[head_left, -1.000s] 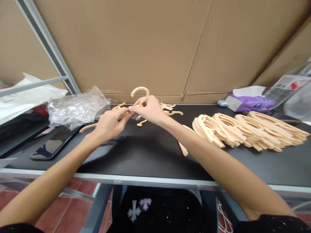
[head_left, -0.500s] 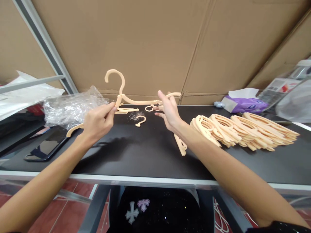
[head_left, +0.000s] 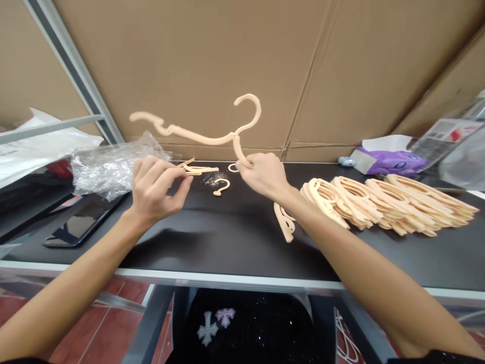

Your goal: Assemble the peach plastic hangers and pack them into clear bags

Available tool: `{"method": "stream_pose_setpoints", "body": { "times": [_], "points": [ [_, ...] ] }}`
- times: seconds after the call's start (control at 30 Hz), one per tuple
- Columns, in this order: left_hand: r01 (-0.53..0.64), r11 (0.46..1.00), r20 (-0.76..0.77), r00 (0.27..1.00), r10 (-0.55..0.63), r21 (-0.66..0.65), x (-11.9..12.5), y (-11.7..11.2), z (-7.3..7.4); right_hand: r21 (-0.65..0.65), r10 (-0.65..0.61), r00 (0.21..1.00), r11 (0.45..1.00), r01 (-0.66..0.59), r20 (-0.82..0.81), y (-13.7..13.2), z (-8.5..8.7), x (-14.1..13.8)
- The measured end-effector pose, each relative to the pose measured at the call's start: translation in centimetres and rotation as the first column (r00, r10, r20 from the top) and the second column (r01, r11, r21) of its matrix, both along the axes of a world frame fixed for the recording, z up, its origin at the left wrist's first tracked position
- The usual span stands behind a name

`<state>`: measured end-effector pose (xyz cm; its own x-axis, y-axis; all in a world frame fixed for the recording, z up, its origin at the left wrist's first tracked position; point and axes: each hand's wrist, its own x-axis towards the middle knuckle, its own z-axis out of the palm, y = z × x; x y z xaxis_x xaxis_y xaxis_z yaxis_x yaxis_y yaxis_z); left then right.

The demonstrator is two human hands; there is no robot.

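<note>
My right hand [head_left: 263,174] is closed on one arm of a beige plastic clothes hanger [head_left: 200,136], holding it up above the table. Its hook rises at the top and its other arm stretches left. My left hand [head_left: 157,189] is below that left arm, apart from it, fingers bent with a gap between thumb and forefinger. Just beyond the left fingers lie slim beige hanger pieces [head_left: 202,170]. A loose beige hook [head_left: 223,186] rests on the table between my hands. Partly under my right forearm is another beige hanger part [head_left: 284,222].
Folded beige hangers [head_left: 397,205] lie in a row at the right. Behind them is a purple tissue pack [head_left: 394,162]. Clear plastic wrap [head_left: 109,167] and a dark phone [head_left: 81,222] are at the left. Cardboard [head_left: 212,60] stands behind the black table [head_left: 227,242].
The hanger has gone from my left hand to my right, and its hook now sits farther right, curving the other way. My left hand has let go and loosened its fingers.
</note>
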<state>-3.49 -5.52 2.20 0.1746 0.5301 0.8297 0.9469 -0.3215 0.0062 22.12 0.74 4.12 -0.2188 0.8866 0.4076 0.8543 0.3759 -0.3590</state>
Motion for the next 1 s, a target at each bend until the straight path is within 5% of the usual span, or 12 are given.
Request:
{"method": "stream_pose_setpoints", "body": {
  "times": [0.07,0.17,0.27,0.4,0.57,0.73,0.87,1.0],
  "points": [
    [0.012,1.0,0.167,0.986,-0.009,-0.022,-0.3,0.5,0.0,0.01,-0.03,0.999,1.0,0.03,-0.03,0.6,0.2,0.8],
    [0.1,0.994,0.517,0.854,-0.062,-0.046,-0.9,1.7,-0.1,-0.001,-0.039,0.999,0.999,0.039,-0.003,1.0,0.1,1.4],
    [0.213,0.976,0.64,0.755,-0.142,-0.035,-1.3,2.6,-0.3,-0.001,-0.016,0.998,1.0,0.017,0.068,0.8,-0.1,1.1],
    [0.266,0.962,0.592,0.785,-0.184,-0.055,-1.0,2.5,-0.8,-0.004,0.027,0.994,1.0,-0.027,0.109,0.5,-0.2,0.5],
    [0.039,0.999,0.402,0.915,-0.039,0.009,-0.9,1.9,-0.7,-0.033,-0.018,1.0,0.999,0.019,0.021,0.9,0.0,1.0],
    [-0.004,0.986,0.506,0.858,0.089,-0.168,-1.8,3.0,-0.6,-0.048,0.014,0.997,0.999,-0.01,0.08,1.0,-0.1,1.1],
    [0.072,0.992,0.522,0.853,-0.008,-0.103,-1.8,3.2,-0.8,-0.029,0.044,0.98,0.999,-0.039,0.192,0.6,-0.3,0.7],
    [0.257,0.951,0.182,0.957,-0.226,-0.173,-1.0,2.4,-1.3,-0.044,0.087,0.965,0.996,-0.079,0.248,0.3,-0.4,0.4]
  ]
}}
